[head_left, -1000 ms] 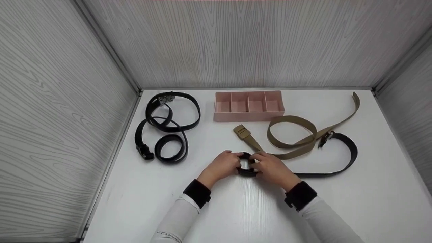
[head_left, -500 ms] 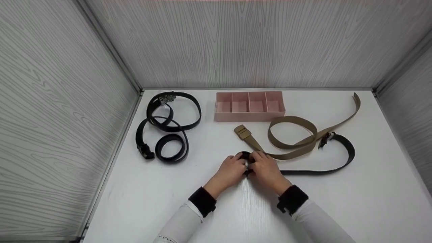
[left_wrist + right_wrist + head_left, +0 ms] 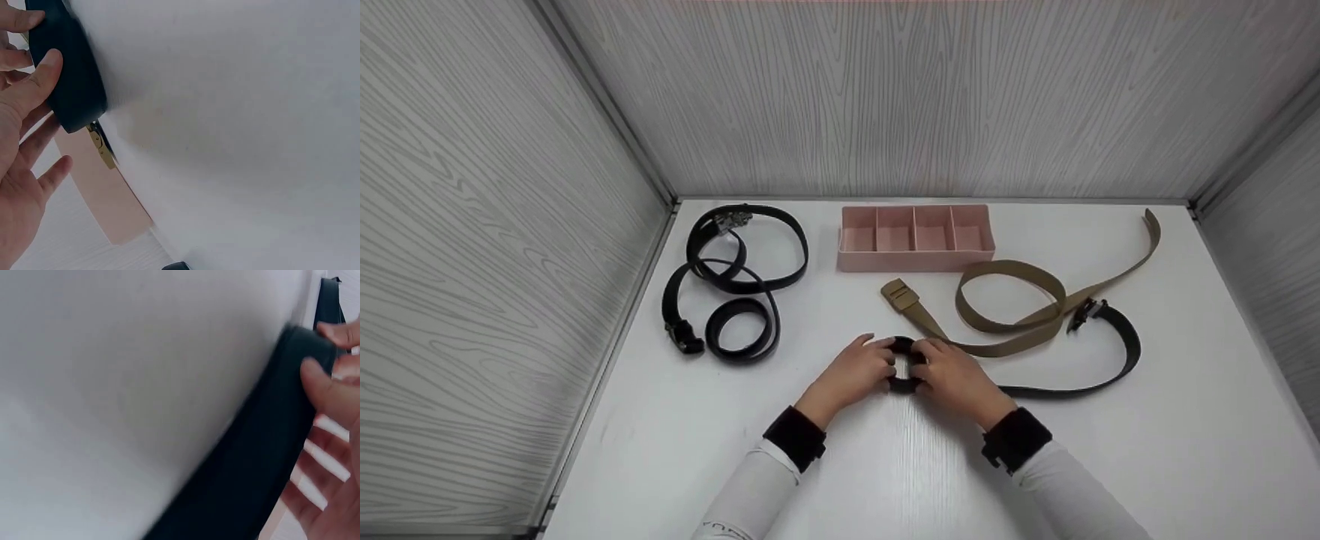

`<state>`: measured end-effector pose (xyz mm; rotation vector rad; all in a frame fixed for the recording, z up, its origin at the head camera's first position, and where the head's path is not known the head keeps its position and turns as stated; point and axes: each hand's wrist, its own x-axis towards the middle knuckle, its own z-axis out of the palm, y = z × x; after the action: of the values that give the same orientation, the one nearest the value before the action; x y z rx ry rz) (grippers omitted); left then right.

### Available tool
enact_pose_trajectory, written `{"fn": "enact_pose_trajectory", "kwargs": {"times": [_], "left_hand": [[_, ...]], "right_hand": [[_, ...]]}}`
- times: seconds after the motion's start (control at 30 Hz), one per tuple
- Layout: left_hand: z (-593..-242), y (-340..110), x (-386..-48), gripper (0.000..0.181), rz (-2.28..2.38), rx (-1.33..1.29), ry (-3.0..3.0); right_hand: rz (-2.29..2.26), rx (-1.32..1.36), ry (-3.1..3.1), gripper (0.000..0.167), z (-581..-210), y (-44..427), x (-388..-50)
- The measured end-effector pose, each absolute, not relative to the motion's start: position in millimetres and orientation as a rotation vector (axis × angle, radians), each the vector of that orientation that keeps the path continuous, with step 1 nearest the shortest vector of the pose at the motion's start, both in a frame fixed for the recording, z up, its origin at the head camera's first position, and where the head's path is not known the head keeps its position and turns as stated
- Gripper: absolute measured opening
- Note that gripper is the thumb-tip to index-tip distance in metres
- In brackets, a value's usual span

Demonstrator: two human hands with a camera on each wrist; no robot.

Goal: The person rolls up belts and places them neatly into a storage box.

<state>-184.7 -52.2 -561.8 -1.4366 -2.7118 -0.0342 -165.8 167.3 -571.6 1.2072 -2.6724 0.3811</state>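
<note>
A black belt (image 3: 901,385) stands on its edge, one end wound into a small round coil at the middle front of the table. My left hand (image 3: 857,373) holds the coil's left side; in the left wrist view its thumb presses the outside of the belt (image 3: 76,84), with the little finger spread away. On the coil's right side, my right hand (image 3: 958,381) pinches the belt (image 3: 242,455) between thumb and fingers. The unrolled part runs right and curves back to a metal buckle (image 3: 1086,315). Some fingertips inside the coil are partly hidden.
A tan webbing belt (image 3: 1011,349) lies looped behind the right hand, its buckle (image 3: 900,295) near the coil. At the back stands a pink box (image 3: 915,261) with several compartments. More black belts (image 3: 765,285) lie at left. Wood-patterned walls enclose the table.
Both hands came closer together over the coil, then moved apart again. The belt's loose curve at right has drawn leftward a little. Other belts and the box stay put.
</note>
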Motion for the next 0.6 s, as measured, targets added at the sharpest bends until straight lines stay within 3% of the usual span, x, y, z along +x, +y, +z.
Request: {"fn": "enact_pose_trajectory", "kwargs": {"times": [0.33,0.6], "left_hand": [[-567,-43,-169,0.011,0.127,-1.252,-2.656],[-566,-44,-178,0.01,-0.021,-1.333,-2.69]], "right_hand": [[0.367,1.045,-2.696,0.021,-577,152,-158],[0.451,1.168,-2.713,0.032,-570,168,-164]]}}
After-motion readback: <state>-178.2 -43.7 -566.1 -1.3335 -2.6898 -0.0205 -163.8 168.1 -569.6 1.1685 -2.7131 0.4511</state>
